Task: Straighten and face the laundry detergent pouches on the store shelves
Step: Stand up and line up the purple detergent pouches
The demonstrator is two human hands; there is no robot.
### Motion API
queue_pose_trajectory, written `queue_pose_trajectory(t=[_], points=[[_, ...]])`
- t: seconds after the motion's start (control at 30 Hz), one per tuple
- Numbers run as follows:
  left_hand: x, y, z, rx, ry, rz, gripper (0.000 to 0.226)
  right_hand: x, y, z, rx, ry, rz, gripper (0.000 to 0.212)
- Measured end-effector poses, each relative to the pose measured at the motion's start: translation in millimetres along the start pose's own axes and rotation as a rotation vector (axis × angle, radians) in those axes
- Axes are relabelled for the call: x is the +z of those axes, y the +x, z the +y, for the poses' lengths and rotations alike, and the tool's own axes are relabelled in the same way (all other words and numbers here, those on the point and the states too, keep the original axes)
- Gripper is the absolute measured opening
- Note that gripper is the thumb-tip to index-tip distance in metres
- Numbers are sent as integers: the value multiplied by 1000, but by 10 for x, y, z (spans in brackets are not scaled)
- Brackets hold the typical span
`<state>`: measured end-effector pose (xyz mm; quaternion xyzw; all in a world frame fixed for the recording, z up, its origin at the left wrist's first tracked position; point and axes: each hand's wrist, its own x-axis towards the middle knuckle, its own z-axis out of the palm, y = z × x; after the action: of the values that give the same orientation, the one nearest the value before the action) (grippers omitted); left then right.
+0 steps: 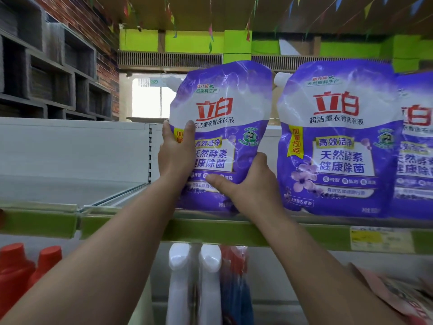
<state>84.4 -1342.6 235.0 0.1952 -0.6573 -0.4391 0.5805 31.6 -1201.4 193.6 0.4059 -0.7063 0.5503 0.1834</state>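
Observation:
A purple and white detergent pouch (225,118) stands upright on the green-edged shelf (210,231), label facing me, tilted slightly left. My left hand (175,153) grips its left edge, thumb across the front. My right hand (248,181) holds its lower right corner, thumb lying over the lower label. A second matching pouch (337,141) stands just to the right, facing front, with a narrow gap between the two. A third pouch (414,146) is cut off by the right frame edge.
The shelf section to the left (70,184) is bare, with a white back panel. On the level below stand red-capped bottles (25,266), two white spray bottles (194,277) and a pink package (403,296). A yellow price tag (379,239) sits on the shelf rail.

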Motion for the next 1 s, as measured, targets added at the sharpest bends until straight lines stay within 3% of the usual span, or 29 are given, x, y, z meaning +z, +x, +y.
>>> queue_pose_trajectory(t=[0.2, 0.37, 0.53, 0.83, 1.0], points=[[3, -26, -37, -17, -35, 8, 70, 3, -22, -7, -12, -10, 22, 73], [-18, -81, -25, 4, 60, 57, 70, -12, -43, -15, -25, -10, 33, 72], [-41, -111, -58, -11, 167, -14, 80, -7, -43, -11, -31, 8, 18, 71], [-62, -90, -89, -2, 38, -45, 77, -26, -77, -13, -53, 12, -11, 73], [-62, -56, -110, -15, 15, 19, 81, -58, -104, -19, -43, 73, -69, 78]])
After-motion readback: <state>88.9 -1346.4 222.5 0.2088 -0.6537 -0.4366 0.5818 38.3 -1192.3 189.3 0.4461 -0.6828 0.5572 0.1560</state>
